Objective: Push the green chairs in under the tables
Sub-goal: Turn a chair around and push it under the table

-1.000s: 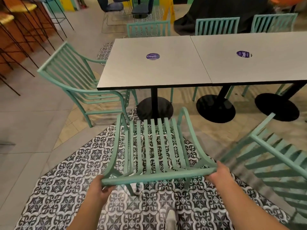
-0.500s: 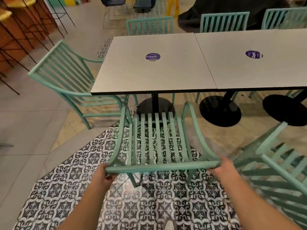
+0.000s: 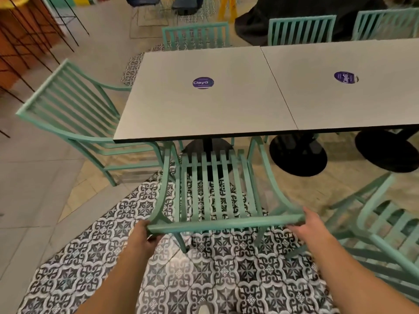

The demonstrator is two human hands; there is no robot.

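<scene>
We hold the chair [image 3: 217,191] by its top rail, left hand [image 3: 141,237] and right hand [image 3: 311,225] gripping the ends; its seat front sits just under the table [image 3: 204,109] edge

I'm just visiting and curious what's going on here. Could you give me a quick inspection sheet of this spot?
Surface: two grey tables set edge to edge, each with a round purple sticker; patterned tile floor.
Job's things: held green chair, its front at the table's edge; side chair at the table's left end; another chair stands out at right; three tucked in on the far side.
Clutter: nothing seen.
Hands: left hand and right hand grip the held chair's top rail, fingers curled.
Cables: nothing seen.
Surroundings: black wire frames at left; yellow floor sign.
</scene>
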